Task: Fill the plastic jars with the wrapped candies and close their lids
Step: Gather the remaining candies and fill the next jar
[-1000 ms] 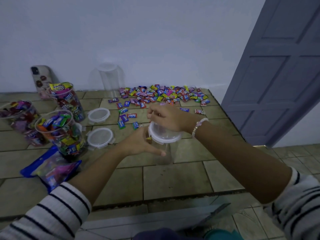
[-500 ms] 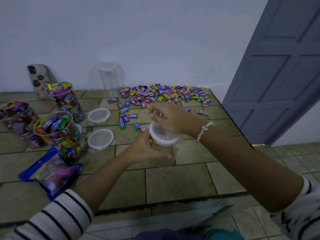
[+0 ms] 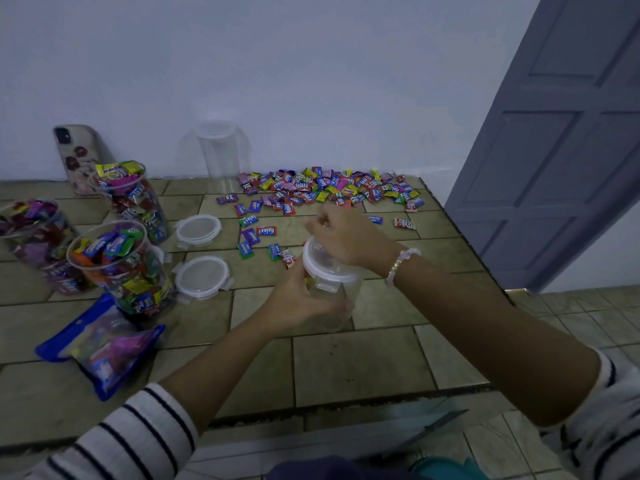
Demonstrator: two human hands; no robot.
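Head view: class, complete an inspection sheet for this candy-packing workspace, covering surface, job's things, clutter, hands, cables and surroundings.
Surface: tiled counter, loose candies scattered on it.
Job's things: clear jar with lid on, held; three filled jars, lidless, left; two loose lids beside them; lidded empty jar at wall; candy pile at back.
Clutter: phone leaning on wall; candy bags front left.
Hands: left hand grips the jar; right hand grips its lid.
Cables: nothing seen.
Surroundings: white wall, grey door right, tiled floor.
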